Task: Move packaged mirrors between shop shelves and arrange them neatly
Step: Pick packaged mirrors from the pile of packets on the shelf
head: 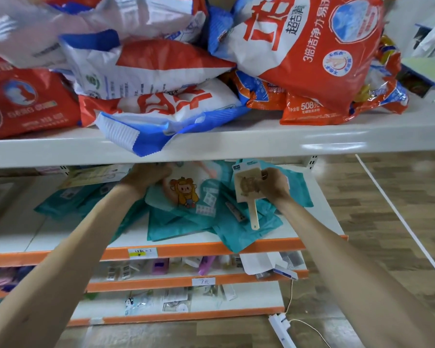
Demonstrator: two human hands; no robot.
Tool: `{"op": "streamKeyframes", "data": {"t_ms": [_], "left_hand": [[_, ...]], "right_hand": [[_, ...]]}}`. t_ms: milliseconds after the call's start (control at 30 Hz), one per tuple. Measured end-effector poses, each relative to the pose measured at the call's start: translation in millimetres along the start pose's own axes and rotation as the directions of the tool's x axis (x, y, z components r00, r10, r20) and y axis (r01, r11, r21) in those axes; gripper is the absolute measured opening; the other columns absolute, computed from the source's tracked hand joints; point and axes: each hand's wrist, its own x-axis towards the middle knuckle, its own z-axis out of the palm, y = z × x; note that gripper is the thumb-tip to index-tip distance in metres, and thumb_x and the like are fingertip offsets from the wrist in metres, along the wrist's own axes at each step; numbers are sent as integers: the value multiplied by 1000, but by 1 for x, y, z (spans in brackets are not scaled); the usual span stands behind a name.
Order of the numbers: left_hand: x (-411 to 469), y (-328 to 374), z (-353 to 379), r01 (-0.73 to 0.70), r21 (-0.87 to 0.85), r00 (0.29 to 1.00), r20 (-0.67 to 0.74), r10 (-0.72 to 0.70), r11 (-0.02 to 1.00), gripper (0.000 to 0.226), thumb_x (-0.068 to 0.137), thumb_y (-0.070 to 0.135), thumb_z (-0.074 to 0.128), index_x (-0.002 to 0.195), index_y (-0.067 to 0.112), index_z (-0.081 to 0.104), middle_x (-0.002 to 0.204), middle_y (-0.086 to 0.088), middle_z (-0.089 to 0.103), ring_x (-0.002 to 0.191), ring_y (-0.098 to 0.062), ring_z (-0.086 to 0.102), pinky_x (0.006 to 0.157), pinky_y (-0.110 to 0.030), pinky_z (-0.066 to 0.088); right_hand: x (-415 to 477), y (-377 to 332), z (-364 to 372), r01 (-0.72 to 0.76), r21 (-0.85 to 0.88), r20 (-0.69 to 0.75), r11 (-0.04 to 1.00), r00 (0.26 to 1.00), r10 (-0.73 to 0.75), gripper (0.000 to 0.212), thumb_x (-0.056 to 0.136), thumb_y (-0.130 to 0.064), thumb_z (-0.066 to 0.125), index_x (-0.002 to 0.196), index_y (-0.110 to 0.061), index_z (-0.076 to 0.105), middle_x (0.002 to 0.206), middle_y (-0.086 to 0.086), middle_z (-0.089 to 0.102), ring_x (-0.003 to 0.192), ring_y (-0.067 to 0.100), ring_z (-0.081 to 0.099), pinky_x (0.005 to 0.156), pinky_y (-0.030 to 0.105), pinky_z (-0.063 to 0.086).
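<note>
My right hand (274,184) grips a cream packaged hand mirror (246,189) with a long handle pointing down, held above the second shelf (186,249). My left hand (146,175) reaches under the top shelf and holds the upper edge of a clear packaged mirror printed with a yellow cartoon figure (183,192). Both lie over a loose heap of teal mirror packages (191,222) spread across the shelf. My left fingers are partly hidden by the shelf above.
The top shelf (236,141) carries piled red, white and blue detergent bags (312,59), one overhanging its front edge. Lower orange-edged shelves (199,282) hold small packaged goods. A white power strip with its cable (279,322) lies on the wood floor at right.
</note>
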Motion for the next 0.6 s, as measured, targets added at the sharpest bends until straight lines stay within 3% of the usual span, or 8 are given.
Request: {"op": "streamKeyframes", "data": {"t_ms": [67, 167, 233, 300, 400, 500, 600], "left_hand": [[10, -23, -5, 45, -95, 999, -3, -45, 995, 28, 80, -12, 55, 99, 6, 63, 100, -23, 64, 90, -33, 62, 77, -45, 55], [22, -68, -4, 186, -97, 979, -70, -193, 978, 18, 84, -7, 56, 90, 7, 66, 101, -24, 65, 79, -28, 62, 74, -41, 54], [26, -98, -1, 229, -57, 966, -112, -234, 972, 9, 86, 2, 61, 88, 8, 68, 93, -20, 67, 74, -27, 63, 71, -43, 57], [31, -122, 1, 258, -4, 947, -195, -254, 966, 5, 85, 8, 66, 81, 9, 69, 86, -16, 67, 69, -24, 61, 62, -36, 55], [45, -149, 5, 283, 41, 930, -257, -263, 958, 14, 82, 13, 72, 88, 1, 73, 86, -14, 69, 75, -25, 64, 70, -40, 55], [55, -161, 6, 268, -94, 934, -218, -283, 959, 22, 82, 8, 73, 99, -5, 72, 92, -17, 69, 77, -26, 65, 77, -41, 56], [52, -156, 2, 243, -246, 938, -189, -292, 938, 26, 84, 5, 72, 107, -6, 68, 98, -19, 68, 76, -26, 64, 76, -38, 56]], "right_hand": [[0, 1, 2, -33, 63, 20, 997, 999, 32, 17, 90, -9, 56, 78, -8, 67, 68, -1, 63, 58, 10, 57, 42, 19, 41], [2, 8, 10, -109, 149, 24, 983, 994, 107, 19, 88, -6, 59, 72, 0, 66, 68, 7, 67, 59, 14, 58, 43, 17, 42], [4, 15, 18, -137, 207, 21, 969, 991, 136, 18, 87, -5, 60, 82, 9, 70, 80, 16, 73, 69, 19, 65, 58, 30, 54], [6, 21, 28, -164, 251, 21, 954, 986, 164, 20, 87, -7, 62, 87, 10, 71, 86, 19, 74, 78, 27, 70, 69, 44, 58], [6, 30, 46, -175, 246, -23, 954, 982, 186, 23, 85, -13, 63, 82, 9, 71, 82, 23, 72, 69, 27, 66, 57, 39, 50], [9, 32, 52, -199, 243, -57, 949, 974, 219, 22, 82, -14, 63, 75, 5, 71, 78, 20, 72, 69, 27, 64, 56, 38, 49], [3, 25, 45, -231, 304, -52, 924, 965, 259, 21, 85, -13, 65, 87, 6, 71, 88, 22, 73, 76, 29, 66, 73, 48, 57]]}}
